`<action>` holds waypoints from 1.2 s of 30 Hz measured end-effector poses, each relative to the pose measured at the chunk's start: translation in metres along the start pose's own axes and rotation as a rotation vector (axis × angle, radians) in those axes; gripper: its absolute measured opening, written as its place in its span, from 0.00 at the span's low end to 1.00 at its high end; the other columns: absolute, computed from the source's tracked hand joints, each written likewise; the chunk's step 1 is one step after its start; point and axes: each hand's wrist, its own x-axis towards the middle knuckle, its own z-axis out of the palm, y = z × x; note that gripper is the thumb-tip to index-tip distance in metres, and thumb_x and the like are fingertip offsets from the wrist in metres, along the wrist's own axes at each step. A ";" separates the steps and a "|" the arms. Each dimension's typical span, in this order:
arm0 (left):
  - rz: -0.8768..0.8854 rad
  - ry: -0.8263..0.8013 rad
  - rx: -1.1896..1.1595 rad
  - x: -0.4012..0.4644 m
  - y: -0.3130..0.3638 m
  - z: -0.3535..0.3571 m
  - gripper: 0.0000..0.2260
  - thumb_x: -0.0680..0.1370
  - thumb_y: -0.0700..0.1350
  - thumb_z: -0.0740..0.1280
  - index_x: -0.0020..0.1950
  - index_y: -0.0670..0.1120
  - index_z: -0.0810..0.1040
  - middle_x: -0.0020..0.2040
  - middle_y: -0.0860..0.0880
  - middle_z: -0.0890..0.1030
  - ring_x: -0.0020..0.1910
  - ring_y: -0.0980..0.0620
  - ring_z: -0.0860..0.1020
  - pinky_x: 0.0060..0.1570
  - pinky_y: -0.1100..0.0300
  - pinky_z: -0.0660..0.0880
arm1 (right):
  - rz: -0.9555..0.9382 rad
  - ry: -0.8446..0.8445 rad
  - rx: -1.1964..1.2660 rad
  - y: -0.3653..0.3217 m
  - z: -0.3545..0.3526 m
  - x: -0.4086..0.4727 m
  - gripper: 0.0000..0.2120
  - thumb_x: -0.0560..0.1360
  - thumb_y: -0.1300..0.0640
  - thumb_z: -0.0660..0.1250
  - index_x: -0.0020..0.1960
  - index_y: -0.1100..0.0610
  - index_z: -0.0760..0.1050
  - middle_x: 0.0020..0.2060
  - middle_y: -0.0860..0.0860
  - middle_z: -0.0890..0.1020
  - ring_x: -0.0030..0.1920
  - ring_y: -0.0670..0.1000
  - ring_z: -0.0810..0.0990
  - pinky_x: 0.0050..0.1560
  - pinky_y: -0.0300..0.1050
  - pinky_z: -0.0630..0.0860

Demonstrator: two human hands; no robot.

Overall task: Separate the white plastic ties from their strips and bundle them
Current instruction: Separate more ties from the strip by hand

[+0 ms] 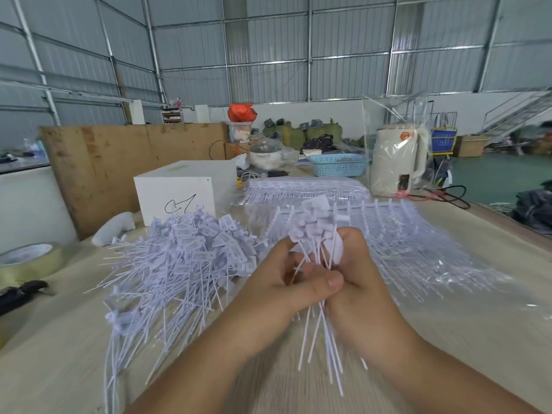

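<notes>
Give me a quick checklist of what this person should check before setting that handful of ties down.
1. Both hands hold the bunch: ok, left hand and right hand are wrapped round it.
2. Heads all at one end: ok, the flat heads stick up above the fingers.
3. Tails even: not ok, they fan out below at different lengths.
4. Somewhere to put it: ok, a pile of loose ties lies to the left.
5. More strips waiting: ok, uncut strips lie behind the hands.
6. Anything to bind with: cannot tell, only a tape roll shows.
</notes>
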 end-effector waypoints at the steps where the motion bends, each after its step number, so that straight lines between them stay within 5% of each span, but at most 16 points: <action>1: -0.003 0.001 -0.010 0.000 0.000 0.000 0.29 0.65 0.54 0.75 0.64 0.52 0.74 0.56 0.47 0.83 0.57 0.49 0.81 0.58 0.52 0.75 | -0.009 0.000 -0.029 0.001 0.000 0.000 0.14 0.73 0.62 0.63 0.50 0.43 0.71 0.44 0.55 0.83 0.47 0.56 0.84 0.45 0.49 0.82; 7: 0.005 0.049 -0.017 0.000 0.002 0.002 0.30 0.69 0.49 0.73 0.69 0.56 0.69 0.59 0.50 0.82 0.59 0.53 0.80 0.60 0.55 0.74 | 0.031 0.006 -0.121 0.006 0.001 -0.001 0.14 0.76 0.68 0.63 0.52 0.49 0.70 0.42 0.51 0.83 0.43 0.48 0.83 0.41 0.39 0.79; 10: 0.001 0.093 -0.053 0.000 0.001 0.005 0.47 0.62 0.54 0.76 0.76 0.59 0.55 0.63 0.51 0.79 0.64 0.52 0.77 0.67 0.52 0.70 | 0.020 0.049 -0.081 0.004 0.001 0.001 0.13 0.75 0.65 0.65 0.51 0.48 0.71 0.42 0.54 0.82 0.44 0.55 0.83 0.44 0.51 0.80; 12: 0.001 0.110 -0.188 0.001 -0.002 0.006 0.50 0.59 0.51 0.77 0.76 0.59 0.53 0.61 0.53 0.79 0.64 0.51 0.77 0.64 0.55 0.73 | 0.013 0.074 -0.006 0.001 -0.001 0.002 0.10 0.72 0.61 0.66 0.49 0.50 0.71 0.42 0.60 0.81 0.43 0.61 0.81 0.47 0.61 0.78; 14: -0.042 0.069 -0.294 0.000 -0.003 0.008 0.51 0.58 0.47 0.77 0.76 0.56 0.54 0.64 0.52 0.78 0.65 0.51 0.76 0.58 0.60 0.76 | 0.031 0.084 0.112 -0.003 -0.002 0.004 0.09 0.72 0.61 0.66 0.46 0.48 0.70 0.38 0.62 0.79 0.39 0.59 0.78 0.42 0.59 0.76; 17: -0.059 -0.169 -0.264 -0.002 0.000 0.007 0.39 0.63 0.41 0.76 0.72 0.47 0.66 0.67 0.48 0.76 0.67 0.50 0.74 0.63 0.57 0.74 | -0.035 0.112 0.083 -0.007 -0.004 0.005 0.09 0.73 0.61 0.66 0.45 0.48 0.70 0.35 0.56 0.77 0.36 0.52 0.77 0.37 0.45 0.77; 20: -0.048 -0.300 -0.204 -0.004 0.002 0.006 0.28 0.67 0.30 0.72 0.65 0.43 0.74 0.58 0.47 0.81 0.57 0.46 0.79 0.55 0.58 0.76 | -0.042 0.135 -0.007 -0.005 -0.005 0.005 0.10 0.75 0.63 0.66 0.46 0.49 0.71 0.34 0.54 0.77 0.35 0.49 0.78 0.36 0.40 0.76; 25: -0.085 -0.067 0.042 0.001 -0.005 0.015 0.10 0.66 0.34 0.64 0.46 0.34 0.78 0.33 0.39 0.78 0.32 0.45 0.76 0.35 0.57 0.73 | 0.030 0.161 -0.132 -0.003 0.001 0.004 0.10 0.76 0.65 0.68 0.45 0.54 0.69 0.30 0.50 0.76 0.31 0.48 0.77 0.32 0.44 0.75; 28: -0.109 -0.016 0.156 0.000 -0.003 0.012 0.12 0.71 0.38 0.61 0.32 0.50 0.79 0.25 0.46 0.74 0.23 0.50 0.72 0.28 0.60 0.71 | 0.098 0.126 -0.059 -0.008 -0.004 0.006 0.09 0.73 0.66 0.70 0.45 0.61 0.69 0.29 0.53 0.74 0.26 0.49 0.75 0.24 0.44 0.72; 32: -0.012 -0.091 0.386 -0.003 -0.005 0.010 0.10 0.81 0.42 0.61 0.44 0.52 0.77 0.24 0.58 0.73 0.22 0.62 0.68 0.25 0.68 0.65 | 0.231 0.105 0.151 -0.015 -0.014 0.012 0.19 0.65 0.63 0.78 0.48 0.66 0.72 0.32 0.58 0.74 0.28 0.53 0.74 0.27 0.42 0.72; 34: 0.010 -0.165 0.462 -0.005 -0.006 0.013 0.07 0.81 0.42 0.61 0.47 0.52 0.76 0.27 0.63 0.75 0.24 0.64 0.69 0.27 0.72 0.65 | 0.263 0.102 0.165 -0.016 -0.017 0.013 0.23 0.62 0.56 0.77 0.51 0.65 0.74 0.33 0.58 0.75 0.34 0.58 0.74 0.37 0.50 0.72; 36: 0.001 -0.178 0.506 -0.006 -0.005 0.015 0.07 0.80 0.43 0.63 0.45 0.53 0.78 0.28 0.65 0.75 0.26 0.66 0.71 0.29 0.73 0.65 | 0.253 0.087 0.148 -0.018 -0.018 0.012 0.15 0.62 0.53 0.76 0.46 0.57 0.80 0.33 0.53 0.78 0.38 0.58 0.75 0.43 0.57 0.71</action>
